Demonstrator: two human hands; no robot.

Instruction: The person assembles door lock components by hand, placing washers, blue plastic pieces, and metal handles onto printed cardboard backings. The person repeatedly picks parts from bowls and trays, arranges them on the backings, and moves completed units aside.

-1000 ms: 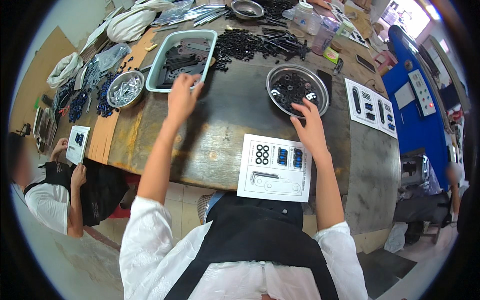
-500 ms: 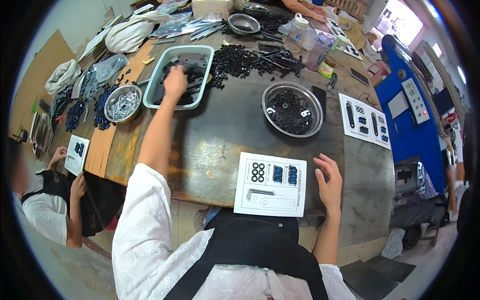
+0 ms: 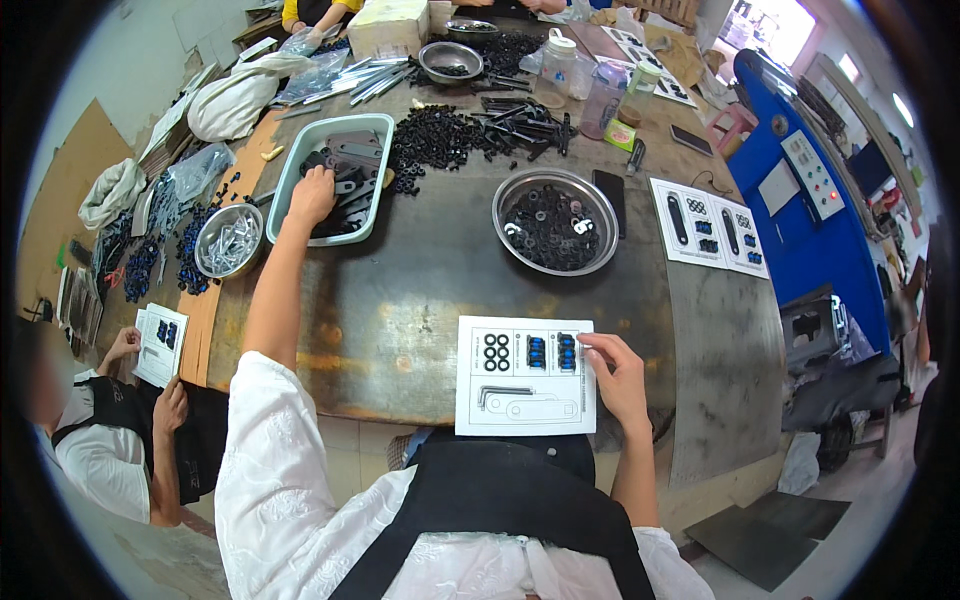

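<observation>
On counter, near edge: white template sheet [image 3: 525,388], partly filled.
Rings + 2 blue-part rows set; long outlines below empty. R hand [image 3: 618,375] open, fingertips at sheet's edge. L hand [image 3: 312,195] curled among black parts in green tray [image 3: 290,180], grip unclear. Steel bowl [image 3: 556,221] beyond.

A printed sheet [image 3: 525,388] lies at the near edge of the worktable [image 3: 400,300], the right hand [image 3: 618,375] on its right edge. Behind it, right of centre, sits a round metal bowl [image 3: 556,221] of small parts. Toward the far left corner, the left hand [image 3: 312,195] reaches into a rectangular tray [image 3: 333,177]; a smaller bowl [image 3: 228,240] sits left of it.
</observation>
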